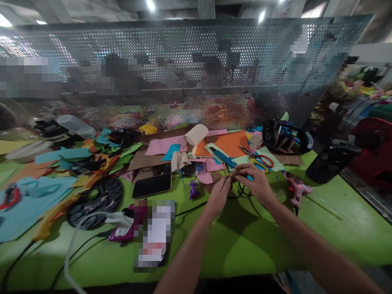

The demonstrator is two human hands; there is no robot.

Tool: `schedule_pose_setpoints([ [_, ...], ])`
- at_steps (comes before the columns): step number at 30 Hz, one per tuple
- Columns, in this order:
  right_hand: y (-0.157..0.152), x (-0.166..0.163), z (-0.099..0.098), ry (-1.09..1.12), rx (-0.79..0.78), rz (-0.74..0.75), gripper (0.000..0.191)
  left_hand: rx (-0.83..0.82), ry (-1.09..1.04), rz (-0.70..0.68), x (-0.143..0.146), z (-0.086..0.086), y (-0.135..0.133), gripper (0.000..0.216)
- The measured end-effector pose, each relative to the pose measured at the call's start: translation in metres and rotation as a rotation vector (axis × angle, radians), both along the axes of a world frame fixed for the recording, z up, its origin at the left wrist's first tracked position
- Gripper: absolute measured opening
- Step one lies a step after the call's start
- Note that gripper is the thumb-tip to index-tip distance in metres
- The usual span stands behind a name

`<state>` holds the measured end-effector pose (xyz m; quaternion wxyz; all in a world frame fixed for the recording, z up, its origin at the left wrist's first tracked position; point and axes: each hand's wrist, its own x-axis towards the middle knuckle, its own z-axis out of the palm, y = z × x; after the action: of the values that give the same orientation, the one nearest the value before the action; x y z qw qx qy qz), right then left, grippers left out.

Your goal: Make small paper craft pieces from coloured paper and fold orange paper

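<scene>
Both my hands meet over the green table [251,241], a little past its middle. My left hand [219,195] has its fingers pinched together at the tips. My right hand [255,182] curls its fingers toward the left one, and the two pinch a small thin piece between them that is too small to name. A black cable [196,209] runs on the table under my hands. A small purple scrap [193,190] lies just left of my left hand, and pink paper pieces [206,175] lie just beyond it.
A pink glue gun [296,191] lies right of my hands. Scissors with red and yellow handles [260,160], an orange sheet [228,143], a phone [152,185], a black round tray [95,201] and coloured paper scraps litter the table. A perforated metal screen [196,69] stands behind.
</scene>
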<state>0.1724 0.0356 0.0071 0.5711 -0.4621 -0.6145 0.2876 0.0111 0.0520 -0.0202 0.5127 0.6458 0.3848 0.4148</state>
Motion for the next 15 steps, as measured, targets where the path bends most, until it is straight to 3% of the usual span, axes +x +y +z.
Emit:
schedule_pose_setpoints([
  [15,0.0003,0.0015,-0.0005,-0.03,-0.037,0.001,0.01,0.152,0.164,0.09,0.0,-0.0054,0.0017,0.031],
])
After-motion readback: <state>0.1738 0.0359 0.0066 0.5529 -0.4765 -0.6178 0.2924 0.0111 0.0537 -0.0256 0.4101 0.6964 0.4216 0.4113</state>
